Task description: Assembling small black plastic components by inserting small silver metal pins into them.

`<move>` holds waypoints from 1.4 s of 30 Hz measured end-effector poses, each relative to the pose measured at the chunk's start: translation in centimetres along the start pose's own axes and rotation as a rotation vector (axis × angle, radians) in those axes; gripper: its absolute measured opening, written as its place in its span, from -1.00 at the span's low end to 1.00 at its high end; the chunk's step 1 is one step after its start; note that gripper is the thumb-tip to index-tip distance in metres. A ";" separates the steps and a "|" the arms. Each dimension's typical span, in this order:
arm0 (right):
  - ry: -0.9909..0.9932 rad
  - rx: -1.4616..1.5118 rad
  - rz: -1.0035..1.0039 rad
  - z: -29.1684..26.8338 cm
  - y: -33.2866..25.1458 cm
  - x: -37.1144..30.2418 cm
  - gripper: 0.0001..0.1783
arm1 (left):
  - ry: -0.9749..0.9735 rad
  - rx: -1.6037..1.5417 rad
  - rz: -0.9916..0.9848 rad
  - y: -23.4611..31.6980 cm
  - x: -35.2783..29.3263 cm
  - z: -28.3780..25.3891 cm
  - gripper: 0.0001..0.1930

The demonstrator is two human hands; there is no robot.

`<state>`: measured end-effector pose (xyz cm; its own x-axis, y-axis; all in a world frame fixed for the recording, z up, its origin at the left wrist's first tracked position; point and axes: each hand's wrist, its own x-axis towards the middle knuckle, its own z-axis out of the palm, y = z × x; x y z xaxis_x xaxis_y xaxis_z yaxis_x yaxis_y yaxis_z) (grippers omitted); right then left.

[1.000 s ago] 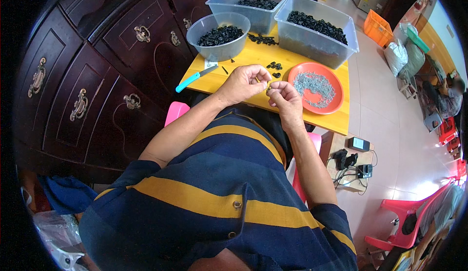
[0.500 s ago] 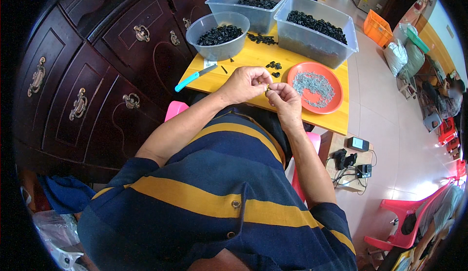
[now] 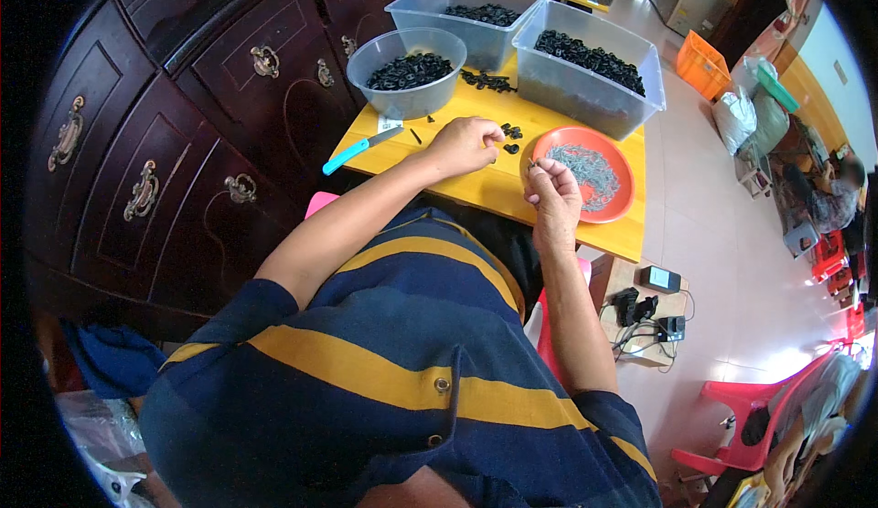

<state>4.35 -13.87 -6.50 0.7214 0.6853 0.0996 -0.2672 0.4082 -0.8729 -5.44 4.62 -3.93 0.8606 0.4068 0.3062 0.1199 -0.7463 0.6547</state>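
My left hand (image 3: 466, 149) is over the yellow table, its fingers curled and pressed together; whatever they hold, if anything, is hidden. Several small black rings (image 3: 512, 131) lie just beyond its fingertips. Beside the orange-red plate (image 3: 628, 199), my right hand (image 3: 555, 195) pinches a small dark piece (image 3: 532, 165) between thumb and fingers, too small to name further. The plate carries a spread of small grey metal pieces (image 3: 593, 171). Left of my left hand lies a knife (image 3: 352, 153) with a turquoise handle, its blade pointing away to the right.
A round clear tub (image 3: 402, 104) and two rectangular clear bins (image 3: 585, 96) (image 3: 416, 5) hold black parts. More black parts (image 3: 487, 81) lie between them on the table (image 3: 448, 195). Dark wooden drawers (image 3: 265, 60) stand at left. Chargers and cables (image 3: 649, 311) sit at lower right.
My hands were together over the table and are now apart. The left has moved slightly left; the right has drawn away to the right, beside the plate, with the small dark piece.
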 end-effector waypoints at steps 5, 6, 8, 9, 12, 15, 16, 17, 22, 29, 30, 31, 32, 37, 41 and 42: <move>0.046 0.091 0.003 0.2 0.2 0.1 -0.83 | -0.024 0.300 0.024 -0.6 2.6 2.5 -0.77; 0.055 0.086 0.003 0.2 0.2 0.1 -0.83 | -0.025 0.298 0.022 -0.8 2.9 2.9 -0.77; 0.062 0.080 0.005 0.2 0.2 0.2 -0.82 | -0.009 0.388 0.147 -1.2 3.6 3.5 -0.77; 0.051 0.074 0.010 0.1 0.1 0.3 -0.83 | -0.010 0.387 0.147 -1.3 4.1 3.6 -0.77; 0.045 0.073 0.019 0.2 0.1 0.3 -0.84 | -0.133 0.398 0.159 -1.0 4.9 3.7 -0.79; 0.033 0.080 0.014 0.0 0.3 0.4 -0.84 | -0.159 0.512 0.137 -0.2 5.2 4.0 -0.81; 0.016 0.083 0.011 -0.1 0.4 0.4 -0.82 | -0.180 0.581 0.158 0.0 5.2 4.1 -0.82; 0.015 0.082 0.007 -0.3 0.5 0.5 -0.82 | -0.202 0.649 0.179 0.2 5.3 4.2 -0.83; 0.008 0.075 0.016 -0.2 0.8 0.5 -0.85 | -0.110 0.604 0.253 0.2 4.2 3.6 -0.84; 0.024 0.065 0.028 0.2 0.5 0.3 -0.84 | 0.072 0.327 0.069 -0.7 3.8 3.0 -0.86; 0.015 0.074 0.035 0.2 0.4 0.3 -0.84 | 0.073 0.327 0.068 -1.3 3.9 2.7 -0.86; 0.005 0.082 0.042 0.3 0.3 0.2 -0.84 | 0.131 0.234 0.064 -1.9 4.2 2.2 -0.84; 0.002 0.081 0.044 0.4 0.3 0.2 -0.84 | 0.190 0.140 0.059 -2.6 4.2 1.8 -0.82; 0.013 0.028 0.029 0.3 0.4 0.2 -0.83 | 0.082 -0.321 -0.157 -0.4 2.4 -1.1 -0.76; -0.016 -0.013 0.016 0.6 0.4 -0.1 -0.84 | -0.036 -0.602 -0.225 1.8 -0.5 -2.1 -0.81; -0.034 -0.036 0.025 0.7 0.4 -0.1 -0.84 | -0.033 -0.644 -0.214 2.0 -1.2 -2.2 -0.83</move>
<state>3.67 -13.33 -6.54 0.6925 0.7154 0.0932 -0.2613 0.3692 -0.8919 -7.27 3.76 -1.46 0.8664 0.4871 0.1096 -0.0207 -0.1843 0.9827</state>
